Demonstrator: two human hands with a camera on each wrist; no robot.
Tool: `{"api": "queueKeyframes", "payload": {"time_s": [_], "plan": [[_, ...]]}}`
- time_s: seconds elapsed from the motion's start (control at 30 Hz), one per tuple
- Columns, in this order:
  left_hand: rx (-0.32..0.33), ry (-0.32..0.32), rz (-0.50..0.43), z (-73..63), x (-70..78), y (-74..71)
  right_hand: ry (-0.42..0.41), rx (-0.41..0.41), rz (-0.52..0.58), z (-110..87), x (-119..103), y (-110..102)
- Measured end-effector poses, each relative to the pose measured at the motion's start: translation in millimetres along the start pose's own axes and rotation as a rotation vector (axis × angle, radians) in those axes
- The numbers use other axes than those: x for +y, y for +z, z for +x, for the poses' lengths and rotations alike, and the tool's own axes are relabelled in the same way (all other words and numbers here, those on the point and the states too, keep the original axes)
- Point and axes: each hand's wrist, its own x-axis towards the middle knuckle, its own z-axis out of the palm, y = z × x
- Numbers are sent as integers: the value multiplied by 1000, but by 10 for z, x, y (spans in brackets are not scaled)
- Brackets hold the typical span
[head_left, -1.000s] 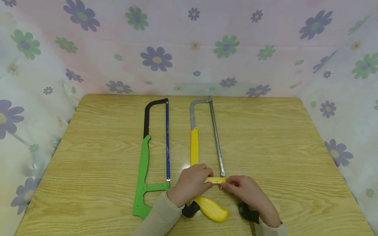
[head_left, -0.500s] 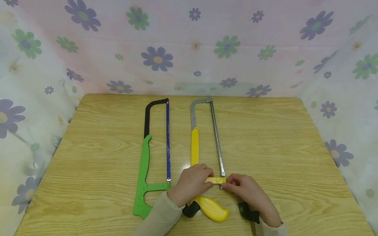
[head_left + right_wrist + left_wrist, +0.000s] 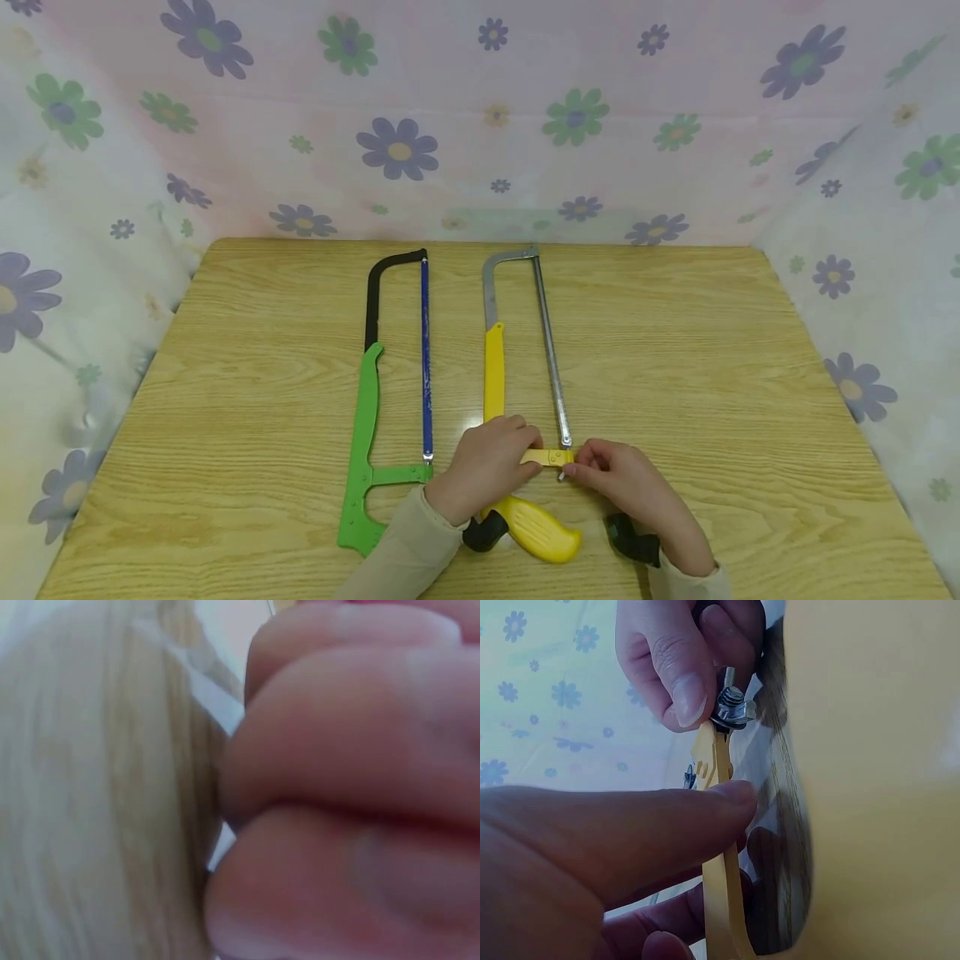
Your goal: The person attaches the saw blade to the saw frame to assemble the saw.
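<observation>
Left hand (image 3: 491, 467) pinches the yellow crossbar (image 3: 547, 457); best brace it while turning the wing nut (image 3: 739, 712). Right hand (image 3: 630, 485): cannot tell whether pinching.

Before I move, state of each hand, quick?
Left hand: closed, gripping the yellow crossbar.
Right hand: curled beside the wing nut; can't tell whether it grips it.

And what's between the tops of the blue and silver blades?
The grey frame of the yellow saw and bare table; the head view shows it.
</observation>
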Motion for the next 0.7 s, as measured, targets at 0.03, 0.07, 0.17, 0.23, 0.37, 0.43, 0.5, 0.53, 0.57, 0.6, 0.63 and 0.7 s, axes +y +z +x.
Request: {"api": "queueKeyframes", "payload": {"time_s": [0.03,0.07,0.17,0.23,0.37,0.43,0.5,0.53,0.57,0.6,0.63,0.7], "plan": [[3,1,0,0,-1,0,-1,-3,1,1,-1,-1],[5,3,0,0,-2,1,0,-7,5,2,-3,-2],[9,5,4,0,-4,2,-1,-18,16,2,-10,-8],[9,4,6,1,-4,2,-1,-22,23,0,-16,-14],[4,-5,7,4,-2,2,3,-27,32,-1,-19,-19],[-1,-9,6,4,0,1,5,-28,37,-1,-19,-19],[-7,-12,5,3,0,0,5,-30,43,-2,-17,-18],[-8,-12,5,4,0,0,5,-31,46,-2,-17,-18],[-10,-12,5,3,0,0,4,-31,46,-1,-16,-18],[-9,-11,4,3,-1,0,4,-32,48,-1,-16,-17],[-10,-11,3,3,-2,0,3,-32,45,-1,-16,-17],[-11,-10,4,1,-3,-2,5,-33,39,1,-18,-15]]}}
